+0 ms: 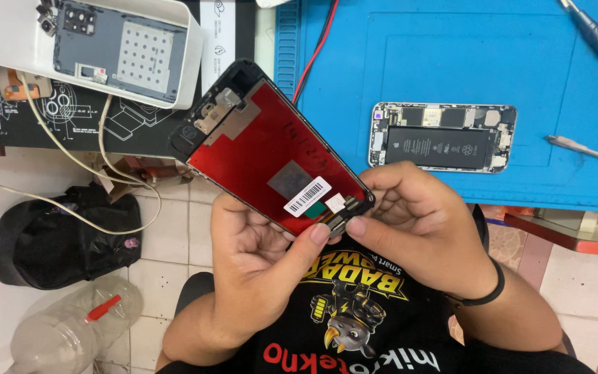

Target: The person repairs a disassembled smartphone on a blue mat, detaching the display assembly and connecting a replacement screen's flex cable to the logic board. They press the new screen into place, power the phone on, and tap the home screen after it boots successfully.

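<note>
Bright, even light is falling from above; colours are showing strong and saturated. Shadows are staying soft, pooling faintly under the phone screen panel (271, 152) and beneath the hands. A mild sheen is lying on the blue mat (548, 104). Centre is reading sharp. Straight edges are bending slightly toward the corners. The plastic bottle (70, 332) is looking a little soft.

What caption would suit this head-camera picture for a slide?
Both hands, left hand and right hand, hold a red-backed phone screen panel near an opened phone on a blue mat.
</note>
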